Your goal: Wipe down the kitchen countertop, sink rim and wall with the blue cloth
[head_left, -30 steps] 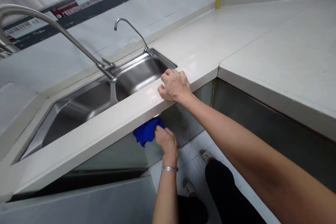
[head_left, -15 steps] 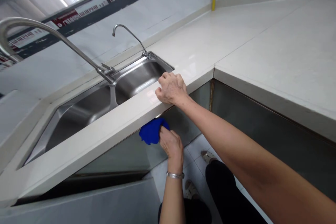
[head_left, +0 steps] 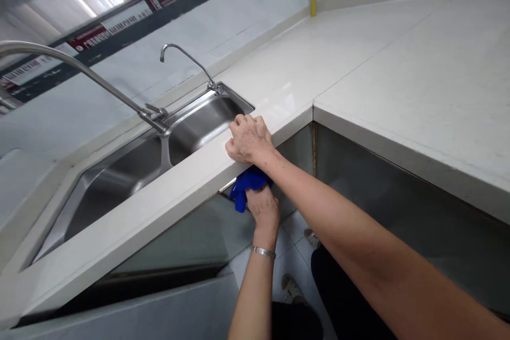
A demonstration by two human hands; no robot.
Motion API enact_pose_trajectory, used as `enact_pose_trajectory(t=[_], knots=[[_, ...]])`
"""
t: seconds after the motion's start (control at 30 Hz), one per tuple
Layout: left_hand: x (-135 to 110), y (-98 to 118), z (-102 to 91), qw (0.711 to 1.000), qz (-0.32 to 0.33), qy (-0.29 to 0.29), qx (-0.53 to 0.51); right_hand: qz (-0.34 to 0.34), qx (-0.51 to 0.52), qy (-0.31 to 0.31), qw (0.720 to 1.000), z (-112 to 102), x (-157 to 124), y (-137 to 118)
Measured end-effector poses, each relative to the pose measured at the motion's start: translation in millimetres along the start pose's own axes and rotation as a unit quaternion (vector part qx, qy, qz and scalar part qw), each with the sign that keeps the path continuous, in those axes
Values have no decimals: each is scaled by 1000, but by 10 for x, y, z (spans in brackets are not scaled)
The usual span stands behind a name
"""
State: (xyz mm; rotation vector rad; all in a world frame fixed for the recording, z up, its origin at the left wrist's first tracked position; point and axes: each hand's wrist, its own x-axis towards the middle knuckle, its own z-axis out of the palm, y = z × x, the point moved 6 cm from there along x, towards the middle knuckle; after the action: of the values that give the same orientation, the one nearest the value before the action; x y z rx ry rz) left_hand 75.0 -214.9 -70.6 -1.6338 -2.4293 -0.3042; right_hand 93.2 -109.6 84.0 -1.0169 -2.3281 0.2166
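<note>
Left hand [head_left: 261,207]: fingers clenched on a crumpled blue cloth [head_left: 247,185], pressed up beneath the counter's front lip against the metal cabinet face; a thin silver bracelet [head_left: 263,251] circles the wrist.
Right hand [head_left: 247,139]: curled over the counter's rounded front edge, fingers on top, gripping the stone and nothing else.
Cloth: one, bright blue, soft and bunched, tucked just below the right hand and partly hidden by the overhang.
Counter [head_left: 358,79]: glossy off-white stone, L-shaped, with a straight seam at the corner.
Sink [head_left: 131,167]: one stainless steel unit with two rectangular basins, brushed and reflective, set into the counter.
Taps: two, both slim curved steel goosenecks; the larger tap [head_left: 79,71] sits at the divider, the smaller tap [head_left: 187,61] at the far corner.
Cabinet fronts [head_left: 398,202]: flat, dull grey metal panels.
Floor [head_left: 292,223]: pale tiles; two light shoes and dark trouser legs show below.
</note>
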Motion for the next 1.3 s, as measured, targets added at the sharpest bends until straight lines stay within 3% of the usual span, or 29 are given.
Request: enact_pose_trajectory(t=[0.13, 0.33, 0.8, 0.93, 1.07, 1.3], knots=[[100, 47, 61, 998, 51, 21, -6, -9, -2, 1, 1000, 1, -4, 7], [35, -173, -15, 993, 105, 52, -11, -2, -6, 3, 1000, 9, -5, 26], [-471, -1179, -220, 967, 191, 134, 102, 2, -9, 9, 1000, 68, -5, 41], [-553, -1378, -257, 966, 182, 139, 118, 5, -11, 9, 1000, 88, 0, 47], [-581, -1544, -298, 977, 152, 102, 112, 3, -4, 16, 1000, 104, 11, 57], [-725, -1853, -462, 998, 28, 15, 54, 6, -2, 15, 1000, 150, 14, 64]])
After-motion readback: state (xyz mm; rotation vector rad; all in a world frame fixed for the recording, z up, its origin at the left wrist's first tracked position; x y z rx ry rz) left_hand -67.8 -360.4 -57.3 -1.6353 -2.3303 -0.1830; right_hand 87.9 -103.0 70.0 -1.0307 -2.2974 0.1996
